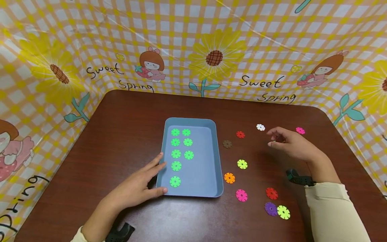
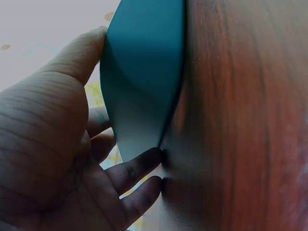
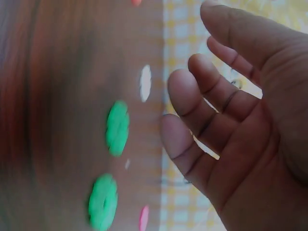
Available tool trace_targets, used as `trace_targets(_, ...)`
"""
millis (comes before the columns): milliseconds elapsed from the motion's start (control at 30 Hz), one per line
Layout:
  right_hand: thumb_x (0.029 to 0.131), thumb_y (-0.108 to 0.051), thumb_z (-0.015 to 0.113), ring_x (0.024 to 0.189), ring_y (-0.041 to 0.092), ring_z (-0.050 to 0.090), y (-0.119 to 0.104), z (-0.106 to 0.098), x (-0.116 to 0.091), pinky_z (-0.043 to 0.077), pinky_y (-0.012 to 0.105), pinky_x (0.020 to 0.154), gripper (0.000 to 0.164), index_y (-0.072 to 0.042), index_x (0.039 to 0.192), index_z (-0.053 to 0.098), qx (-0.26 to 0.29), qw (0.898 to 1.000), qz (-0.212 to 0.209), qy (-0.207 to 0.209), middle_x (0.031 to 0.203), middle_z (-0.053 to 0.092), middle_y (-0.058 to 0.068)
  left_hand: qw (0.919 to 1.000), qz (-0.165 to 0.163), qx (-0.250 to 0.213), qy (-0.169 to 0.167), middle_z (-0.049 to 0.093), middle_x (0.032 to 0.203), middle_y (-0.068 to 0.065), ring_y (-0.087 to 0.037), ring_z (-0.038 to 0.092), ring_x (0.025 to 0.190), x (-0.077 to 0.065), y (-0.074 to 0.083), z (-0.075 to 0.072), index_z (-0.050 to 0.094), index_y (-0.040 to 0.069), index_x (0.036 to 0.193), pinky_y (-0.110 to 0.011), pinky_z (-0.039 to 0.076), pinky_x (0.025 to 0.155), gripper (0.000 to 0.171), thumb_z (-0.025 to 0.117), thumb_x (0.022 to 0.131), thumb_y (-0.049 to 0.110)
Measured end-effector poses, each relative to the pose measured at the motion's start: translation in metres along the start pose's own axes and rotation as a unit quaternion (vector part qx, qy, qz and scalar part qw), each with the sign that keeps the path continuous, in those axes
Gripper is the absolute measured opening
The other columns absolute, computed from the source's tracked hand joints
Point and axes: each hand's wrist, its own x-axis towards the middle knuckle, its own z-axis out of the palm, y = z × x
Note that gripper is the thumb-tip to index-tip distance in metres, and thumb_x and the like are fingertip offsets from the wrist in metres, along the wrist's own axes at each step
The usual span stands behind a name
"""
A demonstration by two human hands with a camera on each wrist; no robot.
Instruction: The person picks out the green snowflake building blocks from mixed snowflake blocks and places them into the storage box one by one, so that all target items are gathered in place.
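My left hand [image 1: 137,186] rests against the left side of a blue-grey tray [image 1: 205,168], fingers spread. Its thumb and fingertips touch the rim; in the left wrist view the thumb lies on the edge of the tray [image 2: 144,53] and two fingertips reach down by the tabletop. Inside the tray, several green notched discs [image 1: 176,154] lie in two columns on the left. My right hand [image 1: 291,144] hovers over the table right of the tray, fingers loosely bent, holding nothing. Two green discs [image 3: 118,127] lie below it in the right wrist view, mostly hidden by the hand in the head view.
Loose discs lie right of the tray: white [image 1: 260,127], brown [image 1: 227,144], orange [image 1: 229,178], yellow [image 1: 242,164], red, pink and purple. A purple disc [image 1: 270,208] overlaps a yellow one [image 1: 283,212] near the front. A checked cloth [image 1: 178,27] hangs around the table [image 1: 127,134].
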Motion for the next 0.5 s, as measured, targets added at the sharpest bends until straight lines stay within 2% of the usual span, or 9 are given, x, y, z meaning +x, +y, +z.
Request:
trace_targets(200, 0.096, -0.019, 0.068, 0.091, 0.024, 0.057, 0.029, -0.007, -0.005, 0.05, 0.026, 0.068, 0.038, -0.001, 0.126, 0.054, -0.004, 1.0, 0.02, -0.005, 0.106, 0.06, 0.012, 1.0, -0.001, -0.003, -0.001, 0.008, 0.166, 0.008, -0.019, 0.022, 0.148, 0.0, 0.0, 0.001, 0.035, 0.016, 0.156, -0.053, 0.031, 0.111, 0.086, 0.064, 0.089, 0.061)
trace_targets(500, 0.097, -0.021, 0.067, 0.097, 0.026, 0.052, 0.051, -0.004, -0.004, 0.048, 0.024, 0.074, 0.04, 0.003, 0.127, 0.054, 0.009, 0.999, 0.045, -0.02, 0.111, 0.058, 0.015, 1.0, 0.0, -0.001, 0.001, 0.008, 0.166, 0.008, -0.02, 0.022, 0.148, 0.001, 0.0, 0.001, 0.035, 0.016, 0.156, -0.054, 0.031, 0.111, 0.085, 0.064, 0.09, 0.059)
